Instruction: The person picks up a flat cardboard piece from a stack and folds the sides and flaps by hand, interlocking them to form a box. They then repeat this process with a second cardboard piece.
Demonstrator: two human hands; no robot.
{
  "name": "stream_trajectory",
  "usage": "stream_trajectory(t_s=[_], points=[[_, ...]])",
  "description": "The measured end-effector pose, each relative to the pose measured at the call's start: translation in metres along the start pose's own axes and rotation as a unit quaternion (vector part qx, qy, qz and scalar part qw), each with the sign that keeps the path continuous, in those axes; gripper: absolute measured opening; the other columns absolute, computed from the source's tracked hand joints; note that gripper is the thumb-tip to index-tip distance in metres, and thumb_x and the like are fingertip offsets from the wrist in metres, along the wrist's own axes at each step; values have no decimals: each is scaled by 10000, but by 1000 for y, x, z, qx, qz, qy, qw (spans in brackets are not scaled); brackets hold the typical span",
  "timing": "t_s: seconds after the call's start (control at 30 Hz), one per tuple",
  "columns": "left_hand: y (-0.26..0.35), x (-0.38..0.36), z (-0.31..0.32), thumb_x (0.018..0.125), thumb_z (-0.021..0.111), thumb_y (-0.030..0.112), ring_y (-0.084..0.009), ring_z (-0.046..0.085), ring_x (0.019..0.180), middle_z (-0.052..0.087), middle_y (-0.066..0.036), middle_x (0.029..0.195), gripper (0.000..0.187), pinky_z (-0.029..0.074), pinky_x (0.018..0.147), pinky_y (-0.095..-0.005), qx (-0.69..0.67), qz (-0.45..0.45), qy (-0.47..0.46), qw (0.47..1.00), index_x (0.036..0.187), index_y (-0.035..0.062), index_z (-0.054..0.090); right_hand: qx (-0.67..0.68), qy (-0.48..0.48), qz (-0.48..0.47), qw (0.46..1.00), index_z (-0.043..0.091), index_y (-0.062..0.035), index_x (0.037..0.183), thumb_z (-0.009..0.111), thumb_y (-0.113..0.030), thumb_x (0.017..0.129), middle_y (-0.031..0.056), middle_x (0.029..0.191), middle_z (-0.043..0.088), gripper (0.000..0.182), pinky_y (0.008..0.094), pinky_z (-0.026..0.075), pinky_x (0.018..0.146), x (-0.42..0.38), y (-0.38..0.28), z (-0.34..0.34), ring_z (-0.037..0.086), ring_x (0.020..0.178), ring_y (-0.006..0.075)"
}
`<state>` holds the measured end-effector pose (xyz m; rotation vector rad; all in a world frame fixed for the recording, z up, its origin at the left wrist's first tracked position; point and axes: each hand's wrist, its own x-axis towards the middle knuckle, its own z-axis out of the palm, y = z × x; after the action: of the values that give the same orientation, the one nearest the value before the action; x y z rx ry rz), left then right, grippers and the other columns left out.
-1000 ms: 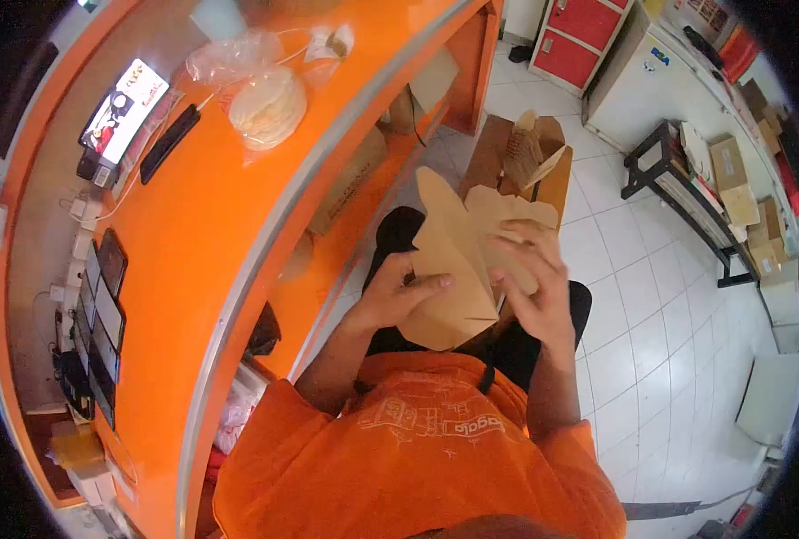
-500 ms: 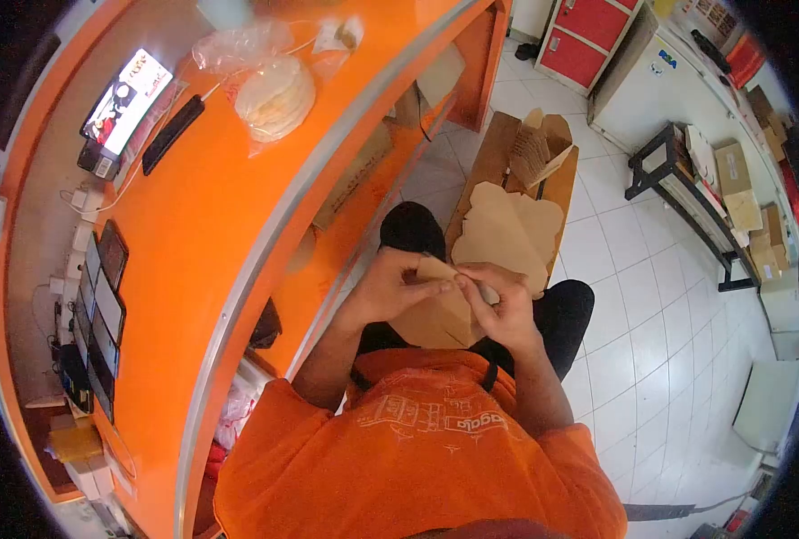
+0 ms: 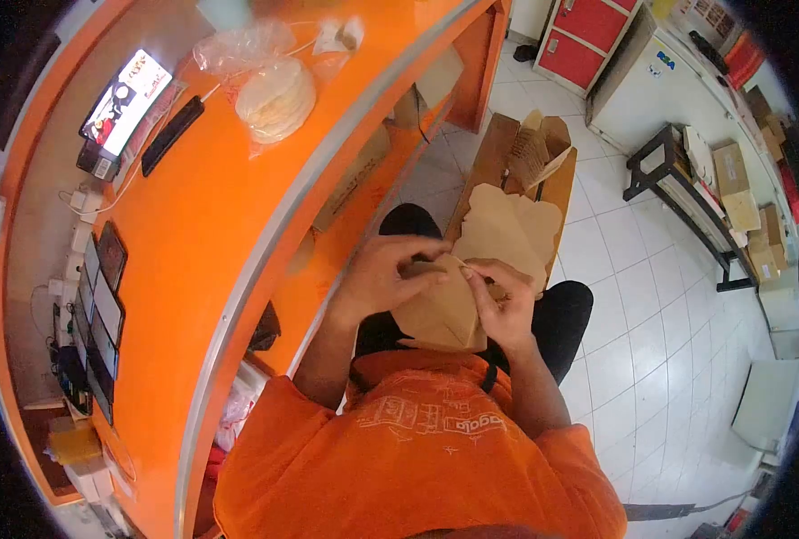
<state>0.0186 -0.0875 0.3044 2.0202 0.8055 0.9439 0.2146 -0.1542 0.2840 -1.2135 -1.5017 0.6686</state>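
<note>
A brown cardboard box piece [image 3: 440, 310] lies over my lap, its folded panels between my two hands. My right hand [image 3: 507, 305] is closed, with thumb and index finger pinching the cardboard's upper edge. My left hand [image 3: 377, 280] is at the opposite side, thumb and fingers spread apart, fingertips right at the same edge. Just beyond my hands, flat scalloped cardboard blanks [image 3: 512, 225] lie on a wooden bench [image 3: 487, 162]. The box's underside is hidden.
Folded cardboard pieces [image 3: 539, 154] stand at the bench's far end. To my left runs an orange counter [image 3: 229, 207] with a metal edge, holding a lit screen [image 3: 130, 99], bagged round flatbreads [image 3: 276, 97] and several tablets [image 3: 103, 310]. A black-framed rack [image 3: 678, 193] stands right.
My left hand's fingers have spread from their pinch on the cardboard. The box piece has turned slightly, its lower edge now further right. My right hand stays at the edge.
</note>
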Motion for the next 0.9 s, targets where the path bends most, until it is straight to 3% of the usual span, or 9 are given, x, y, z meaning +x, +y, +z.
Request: stream_trajectory(t_s=[0.07,0.17,0.27,0.37,0.47,0.63,0.9], points=[[-19,-3,-10,798,777,137,-192,652,788,644,-79,866,337,524,660,-294,-4,7,-93,996,1114,66,685,3,4,-35,999,711,47,939,681,11,856,141,849,716,95,277,515,724,2,-1,-1,681,778,189],[-8,-3,13,803,776,121,-153,629,896,642,-60,983,473,526,716,-287,-69,-87,141,984,1234,42,599,-5,48,-40,998,719,44,962,676,32,837,154,875,719,133,285,522,724,3,-5,-7,690,785,205],[-18,-13,27,838,741,111,-113,575,994,609,-47,1115,524,512,794,-275,-377,-135,193,896,1301,8,520,-28,139,-13,990,722,44,968,659,69,805,176,902,717,177,303,539,730,7,-4,-17,706,799,245],[-3,-29,24,894,685,115,-111,552,1046,587,-70,1177,498,478,896,-275,-359,-265,-6,895,1324,-23,477,-22,134,-71,988,721,52,958,641,80,805,176,916,715,176,304,540,735,21,-10,-22,705,806,256],[13,-27,21,936,639,139,-130,540,1102,587,-71,1212,464,454,944,-296,-415,-268,-19,869,1344,-1,467,-27,49,-139,989,724,41,961,617,90,799,170,966,711,200,312,546,737,26,-10,-27,703,847,262],[14,-24,17,955,612,134,-147,542,1123,584,-74,1243,439,445,957,-304,-401,-220,-57,887,1343,-13,468,-76,-64,-211,972,711,34,878,616,121,725,166,1008,711,200,325,566,772,34,-17,-43,710,893,281],[25,-23,17,958,605,126,-130,541,1107,597,-74,1212,424,450,938,-293,-401,-213,-44,890,1335,-11,469,-137,-81,-218,963,707,-3,916,609,61,704,144,1066,695,242,358,578,791,31,-24,-54,692,962,303]])
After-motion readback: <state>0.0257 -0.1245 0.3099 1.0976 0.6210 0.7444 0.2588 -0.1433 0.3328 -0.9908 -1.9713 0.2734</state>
